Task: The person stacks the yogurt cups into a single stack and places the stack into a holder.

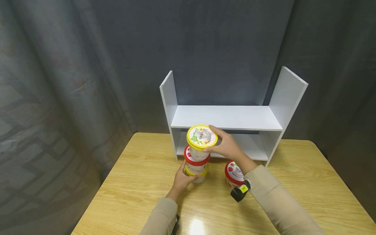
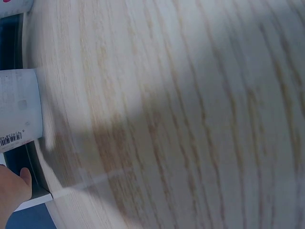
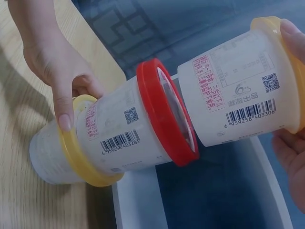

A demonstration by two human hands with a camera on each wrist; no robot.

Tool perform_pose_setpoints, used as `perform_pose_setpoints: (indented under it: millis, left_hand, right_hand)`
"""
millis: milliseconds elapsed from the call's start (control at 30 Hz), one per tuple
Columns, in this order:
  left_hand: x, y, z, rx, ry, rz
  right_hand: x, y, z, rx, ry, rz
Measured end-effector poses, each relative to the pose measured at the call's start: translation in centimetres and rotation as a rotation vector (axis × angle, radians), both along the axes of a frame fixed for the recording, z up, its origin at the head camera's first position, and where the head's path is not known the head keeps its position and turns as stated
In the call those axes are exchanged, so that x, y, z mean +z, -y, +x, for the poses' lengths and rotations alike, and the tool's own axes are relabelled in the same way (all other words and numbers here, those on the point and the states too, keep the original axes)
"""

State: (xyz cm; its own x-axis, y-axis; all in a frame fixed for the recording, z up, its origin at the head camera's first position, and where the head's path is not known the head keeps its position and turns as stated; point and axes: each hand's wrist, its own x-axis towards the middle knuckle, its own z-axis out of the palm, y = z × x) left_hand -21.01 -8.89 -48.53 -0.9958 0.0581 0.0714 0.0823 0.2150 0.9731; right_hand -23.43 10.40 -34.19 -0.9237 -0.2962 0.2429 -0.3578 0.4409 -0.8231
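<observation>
My right hand grips a white tub with a yellow lid by the lid's edge, thumb and fingers on opposite sides. Its base is right at the lid of a red-lidded tub, slightly offset in the right wrist view. That tub stands on a second yellow-lidded tub, the lowest of the stack on the table. My left hand holds this lowest tub around its yellow lid, with the thumb on the near side. Another red-lidded tub stands under my right forearm, partly covered by it.
A white two-level shelf with upright side panels stands behind the stack at the back of the wooden table. Dark grey curtains hang behind and at both sides.
</observation>
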Motion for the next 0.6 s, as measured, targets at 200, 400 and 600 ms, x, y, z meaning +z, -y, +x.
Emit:
perform_pose_setpoints:
  millis: [200, 400, 600]
  left_hand:
    - [0.1, -0.1, 0.1, 0.003, 0.004, -0.01]
    - [0.2, -0.1, 0.2, 0.008, 0.006, -0.013]
    - [0.1, 0.0, 0.2, 0.007, 0.002, -0.005]
  right_hand:
    - [-0.4, 0.6, -0.9, -0.011, 0.025, 0.026]
    - [-0.8, 1.0, -1.2, 0.018, 0.018, 0.022]
    - [-0.9, 1.2, -1.3, 0.042, -0.006, 0.023]
